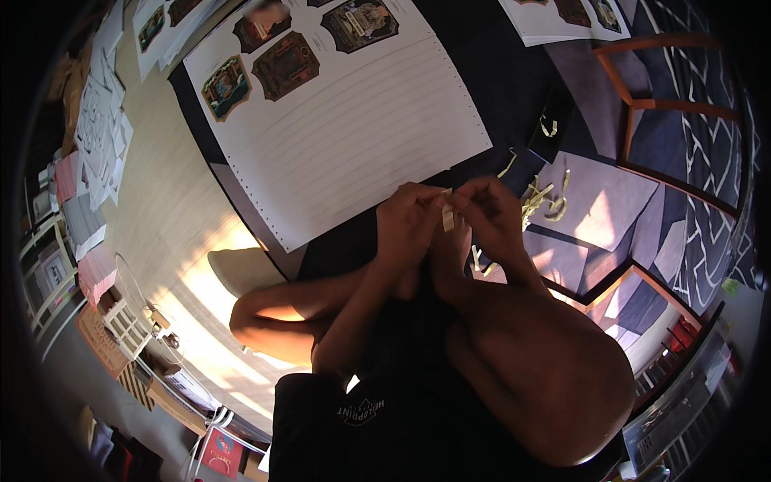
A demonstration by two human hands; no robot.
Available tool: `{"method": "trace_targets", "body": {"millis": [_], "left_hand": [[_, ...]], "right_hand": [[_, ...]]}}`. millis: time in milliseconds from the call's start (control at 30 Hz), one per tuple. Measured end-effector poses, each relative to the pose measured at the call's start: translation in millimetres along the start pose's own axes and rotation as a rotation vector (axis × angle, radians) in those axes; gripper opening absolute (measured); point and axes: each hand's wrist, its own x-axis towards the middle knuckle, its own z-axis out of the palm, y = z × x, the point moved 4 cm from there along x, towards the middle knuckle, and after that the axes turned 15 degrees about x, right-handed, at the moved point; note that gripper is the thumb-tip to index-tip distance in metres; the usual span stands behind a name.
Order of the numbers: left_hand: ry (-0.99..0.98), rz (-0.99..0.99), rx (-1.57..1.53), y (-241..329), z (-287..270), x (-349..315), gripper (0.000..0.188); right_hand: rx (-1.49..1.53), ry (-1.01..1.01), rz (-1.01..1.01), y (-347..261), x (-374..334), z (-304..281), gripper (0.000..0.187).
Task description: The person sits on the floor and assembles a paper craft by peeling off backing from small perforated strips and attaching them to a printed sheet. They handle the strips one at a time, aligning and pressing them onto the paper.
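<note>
Head view: the person sits on the floor with knees drawn up, and both hands meet just above them. The left hand [409, 215] and the right hand [491, 213] hold a small pale paper strip [447, 215] between them. The fingers of each hand are pressed together on it, the left pinching its left edge and the right pinching its upper right end. The strip stands roughly upright in the gap between the two hands, lifted clear of the floor.

Just behind the hands lies a large white sheet [353, 128] with ruled lines and dark shaped stickers [285, 66] along its far edge. To the right, a scatter of yellowish paper scraps [540, 199] lies on a patterned rug [594, 209], near the right hand.

As it looks, the strip is being peeled or split. To do that well, the pinches should stay close to the seam, pulling slowly and evenly so the thin paper does not tear. Whether a backing has separated is too small to tell.
</note>
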Motion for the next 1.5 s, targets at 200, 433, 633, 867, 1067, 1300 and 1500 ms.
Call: {"method": "trace_targets", "body": {"millis": [200,433,633,867,1067,1300,1500], "left_hand": [[-0.012,0.002,-0.215,-16.1,5.1,-3.0,0.013],[0.044,0.208,0.046,14.0,-6.6,0.5,0.014],[0.078,0.273,0.104,12.5,-6.0,0.1,0.017],[0.091,0.292,0.1,12.2,-6.6,-0.2,0.017],[0.104,0.335,0.137,12.3,-6.2,-1.7,0.019],[0.128,0.4,0.182,9.3,-4.5,-2.1,0.022],[0.112,0.35,0.152,10.7,-6.2,-1.5,0.021]], "right_hand": [[-0.096,-0.012,0.023,-2.7,-0.5,4.0,0.012],[-0.055,-0.066,0.058,-4.7,-1.7,6.6,0.012],[-0.035,-0.068,0.095,-5.0,-1.5,8.0,0.012],[0.022,-0.084,0.123,-0.5,-1.4,7.1,0.011],[0.042,-0.101,0.141,0.3,-1.0,5.9,0.012],[0.05,-0.108,0.096,1.6,-1.9,6.6,0.012],[0.064,-0.128,0.108,-1.1,-1.4,8.7,0.013]]}}
